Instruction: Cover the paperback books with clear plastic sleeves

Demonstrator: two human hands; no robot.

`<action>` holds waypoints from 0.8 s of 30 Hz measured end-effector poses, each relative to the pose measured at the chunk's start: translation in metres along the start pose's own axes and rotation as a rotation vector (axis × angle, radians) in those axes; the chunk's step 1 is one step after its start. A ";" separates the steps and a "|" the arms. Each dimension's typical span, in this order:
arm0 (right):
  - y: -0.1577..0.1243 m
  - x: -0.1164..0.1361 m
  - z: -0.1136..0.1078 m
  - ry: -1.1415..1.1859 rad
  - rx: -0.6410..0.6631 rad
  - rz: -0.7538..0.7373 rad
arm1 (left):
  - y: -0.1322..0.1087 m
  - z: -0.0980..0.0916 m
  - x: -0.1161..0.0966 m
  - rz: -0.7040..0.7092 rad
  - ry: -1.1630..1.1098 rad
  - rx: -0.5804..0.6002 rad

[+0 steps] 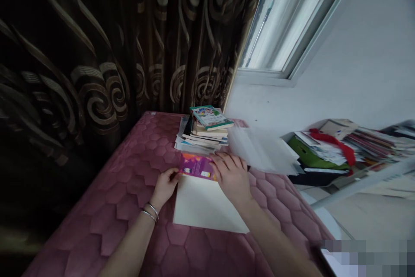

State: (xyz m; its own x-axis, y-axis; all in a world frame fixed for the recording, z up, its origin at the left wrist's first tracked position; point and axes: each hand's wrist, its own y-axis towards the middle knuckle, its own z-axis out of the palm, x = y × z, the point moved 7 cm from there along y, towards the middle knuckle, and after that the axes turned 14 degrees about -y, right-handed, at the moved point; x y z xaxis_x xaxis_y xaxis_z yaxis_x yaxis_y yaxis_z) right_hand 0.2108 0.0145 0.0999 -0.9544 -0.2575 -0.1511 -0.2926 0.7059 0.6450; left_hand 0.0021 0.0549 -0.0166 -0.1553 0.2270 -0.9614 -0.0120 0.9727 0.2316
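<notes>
A large cream-white sheet or page [207, 203] lies on the pink quilted surface in front of me. Along its far edge is a purple and orange printed flap [196, 165] with small pictures on it. My left hand [167, 184], with two bangles at the wrist, pinches the flap's left edge between thumb and fingers. Over the flap's right end lies my right hand [231, 175], its fingers extended and pressing down. Whether the flap is joined to the white sheet cannot be made out, as my right hand hides that end.
A stack of books [210, 132] stands just beyond, with a green-edged comic-like cover [212, 117] on top. Clear plastic sheets [266, 149] lie to its right. Further right are piled papers [372, 138] and a green bag-like item [311, 151]. Dark patterned curtains [145, 52] hang behind.
</notes>
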 end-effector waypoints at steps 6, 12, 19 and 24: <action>-0.017 0.000 0.024 0.019 0.040 0.065 | 0.007 0.002 0.003 0.022 0.066 -0.083; -0.028 -0.022 0.037 0.063 -0.014 0.323 | 0.005 0.003 0.001 0.010 0.105 -0.099; -0.052 -0.074 0.074 0.615 -0.153 0.736 | -0.001 -0.002 -0.002 -0.125 0.270 -0.098; -0.061 -0.077 0.108 0.972 -0.006 0.820 | -0.018 -0.011 0.010 -0.328 0.245 -0.088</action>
State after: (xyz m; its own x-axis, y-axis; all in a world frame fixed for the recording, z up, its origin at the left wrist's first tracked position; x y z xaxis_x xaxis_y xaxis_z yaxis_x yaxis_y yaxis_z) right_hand 0.2954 0.0625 -0.0081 -0.4172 -0.1261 0.9000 0.3631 0.8847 0.2923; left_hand -0.0098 0.0390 -0.0288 -0.3592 -0.1228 -0.9251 -0.1823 0.9814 -0.0595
